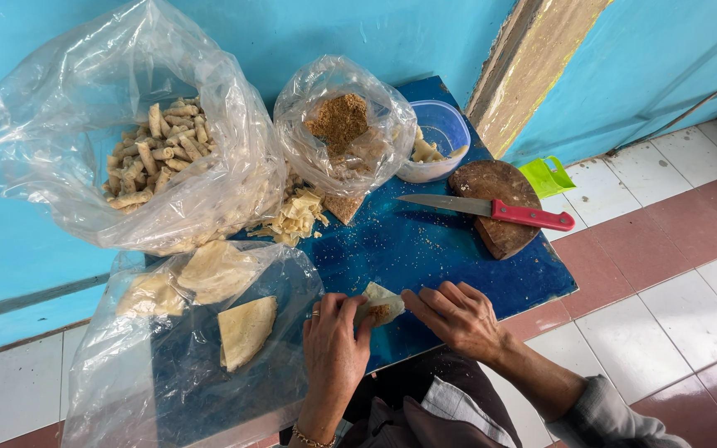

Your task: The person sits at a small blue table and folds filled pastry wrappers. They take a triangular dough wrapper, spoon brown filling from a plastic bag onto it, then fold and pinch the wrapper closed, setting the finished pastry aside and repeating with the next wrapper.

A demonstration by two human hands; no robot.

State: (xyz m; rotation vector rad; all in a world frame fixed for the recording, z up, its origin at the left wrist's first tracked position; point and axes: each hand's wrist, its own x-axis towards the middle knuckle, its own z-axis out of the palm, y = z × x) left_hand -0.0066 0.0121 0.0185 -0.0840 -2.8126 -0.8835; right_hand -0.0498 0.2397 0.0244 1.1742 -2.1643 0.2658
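Note:
My left hand (334, 344) and my right hand (456, 315) both pinch a pale, partly folded wrapper (382, 300) with brown filling showing inside it, held just over the near edge of the blue table (425, 249). The left hand wears a ring and a bracelet. A clear bag (201, 332) to the left of my hands holds triangular wrapper sheets. A large clear bag (126, 141) at the back left holds several finished rolls. A smaller bag (342, 124) of brown crumbly filling stands in the middle back.
A red-handled knife (491, 209) lies across a round wooden board (499, 207) at the right. A blue plastic tub (437, 137) stands behind it. Wrapper scraps (296, 217) lie mid-table. A green dustpan (546, 176) sits on the tiled floor against the turquoise wall.

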